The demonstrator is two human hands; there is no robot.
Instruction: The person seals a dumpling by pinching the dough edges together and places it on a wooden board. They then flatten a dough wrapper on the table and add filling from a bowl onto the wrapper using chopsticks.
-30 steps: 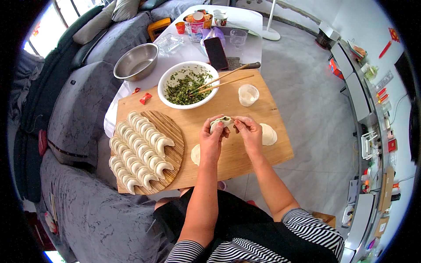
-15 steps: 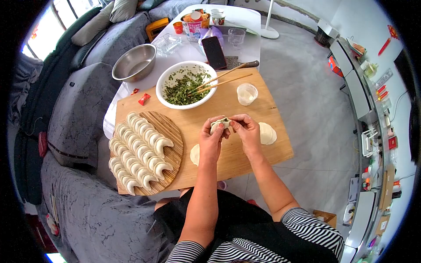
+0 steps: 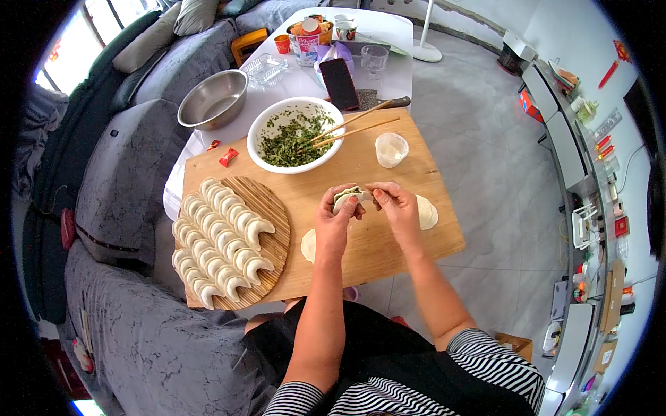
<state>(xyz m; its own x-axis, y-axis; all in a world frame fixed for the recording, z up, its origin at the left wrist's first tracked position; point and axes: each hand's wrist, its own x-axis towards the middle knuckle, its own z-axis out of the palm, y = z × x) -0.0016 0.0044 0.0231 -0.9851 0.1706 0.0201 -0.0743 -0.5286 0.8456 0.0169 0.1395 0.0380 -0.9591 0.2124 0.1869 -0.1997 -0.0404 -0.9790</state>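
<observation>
My left hand [image 3: 336, 215] holds a partly folded dumpling [image 3: 351, 197] with green filling showing at its top. The fingers of my right hand [image 3: 392, 204] are pinched at the dumpling's right end. Round wrappers [image 3: 427, 213] lie on the wooden board [image 3: 388, 253] by my right hand, and another wrapper [image 3: 309, 245] is left of my left wrist. Rows of folded dumplings [image 3: 220, 236] cover a round wooden tray [image 3: 276, 260] at the left. Beyond my hands stands a white bowl [image 3: 262, 161] of green filling [image 3: 295, 142] with chopsticks [image 3: 361, 130] resting in it.
A plastic cup [image 3: 392, 150] stands on the board's right side. Behind the bowl are a phone [image 3: 339, 84], a cleaver [image 3: 388, 102], a glass cup [image 3: 374, 60] and a steel basin [image 3: 214, 100]. Small red packets [image 3: 228, 157] lie near the board's left corner.
My right hand moved in to the dumpling, then slightly back to the right. The dumpling has stayed in my left hand, and its top edge shows a little more filling than half a second ago.
</observation>
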